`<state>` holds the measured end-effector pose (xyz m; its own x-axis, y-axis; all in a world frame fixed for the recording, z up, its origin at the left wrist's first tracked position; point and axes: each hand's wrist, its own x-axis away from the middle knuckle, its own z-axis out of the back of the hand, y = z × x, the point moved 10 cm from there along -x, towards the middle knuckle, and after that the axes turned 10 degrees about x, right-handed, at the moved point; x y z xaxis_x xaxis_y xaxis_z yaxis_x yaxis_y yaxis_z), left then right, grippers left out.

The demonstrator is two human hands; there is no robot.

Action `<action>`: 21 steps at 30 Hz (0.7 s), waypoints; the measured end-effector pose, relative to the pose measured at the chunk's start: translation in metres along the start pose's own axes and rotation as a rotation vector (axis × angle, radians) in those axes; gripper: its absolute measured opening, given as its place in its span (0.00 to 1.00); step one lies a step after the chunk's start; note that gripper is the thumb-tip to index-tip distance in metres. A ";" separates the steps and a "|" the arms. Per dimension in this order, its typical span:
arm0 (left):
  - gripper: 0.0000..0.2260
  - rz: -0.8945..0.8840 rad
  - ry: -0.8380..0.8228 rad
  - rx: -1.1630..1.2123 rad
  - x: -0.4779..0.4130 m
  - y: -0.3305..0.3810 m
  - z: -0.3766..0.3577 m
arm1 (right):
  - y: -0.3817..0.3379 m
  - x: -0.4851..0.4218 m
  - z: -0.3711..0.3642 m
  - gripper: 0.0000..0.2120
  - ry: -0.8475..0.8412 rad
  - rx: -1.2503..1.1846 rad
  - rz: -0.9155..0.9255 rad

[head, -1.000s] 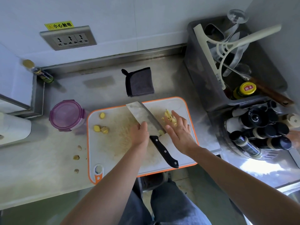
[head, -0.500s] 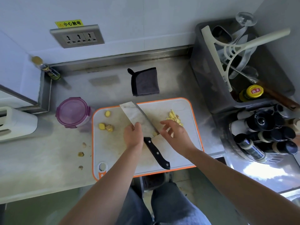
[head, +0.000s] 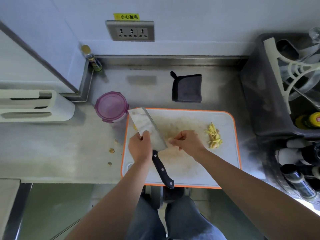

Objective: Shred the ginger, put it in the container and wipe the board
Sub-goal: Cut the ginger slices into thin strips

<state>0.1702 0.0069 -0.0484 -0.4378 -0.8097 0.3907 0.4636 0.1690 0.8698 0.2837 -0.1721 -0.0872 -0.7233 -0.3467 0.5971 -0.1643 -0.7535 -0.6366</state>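
A white cutting board with an orange rim lies on the steel counter. On it a cleaver rests, black handle toward me. My left hand grips the back of the blade near the handle. My right hand pinches a small ginger piece right beside the blade. A pile of ginger shreds sits at the board's right side. One ginger chunk peeks out left of the blade. The purple-lidded container stands closed off the board's far left corner. A folded grey cloth lies behind the board.
Three ginger scraps lie on the counter left of the board. A white knife block is at the far left, and a small bottle stands in the back corner. A grey utensil bin and a bottle rack crowd the right side.
My right hand left the shred pile and came back to the blade, now pinching a ginger piece. The cleaver with my left hand shifted left, covering the ginger chunks. The camera view moved.
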 end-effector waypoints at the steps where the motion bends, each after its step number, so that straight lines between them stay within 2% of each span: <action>1: 0.16 -0.012 0.026 -0.016 -0.004 0.001 0.010 | -0.006 -0.003 -0.005 0.10 -0.004 0.000 -0.002; 6: 0.17 -0.032 0.053 -0.069 -0.017 -0.002 0.048 | -0.042 -0.023 -0.023 0.05 0.027 0.062 0.040; 10: 0.18 -0.059 0.026 -0.102 -0.023 -0.010 0.060 | -0.062 -0.041 -0.029 0.07 0.078 0.140 0.050; 16: 0.19 -0.110 -0.037 -0.115 -0.023 -0.007 0.058 | -0.062 -0.049 -0.035 0.13 0.150 0.387 0.036; 21: 0.20 -0.138 -0.051 -0.099 -0.024 0.001 0.050 | -0.059 -0.044 -0.023 0.04 0.186 0.279 0.108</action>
<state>0.1429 0.0547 -0.0425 -0.5400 -0.7913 0.2868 0.4693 -0.0002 0.8831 0.3103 -0.0998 -0.0874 -0.8407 -0.3443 0.4178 0.0910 -0.8506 -0.5178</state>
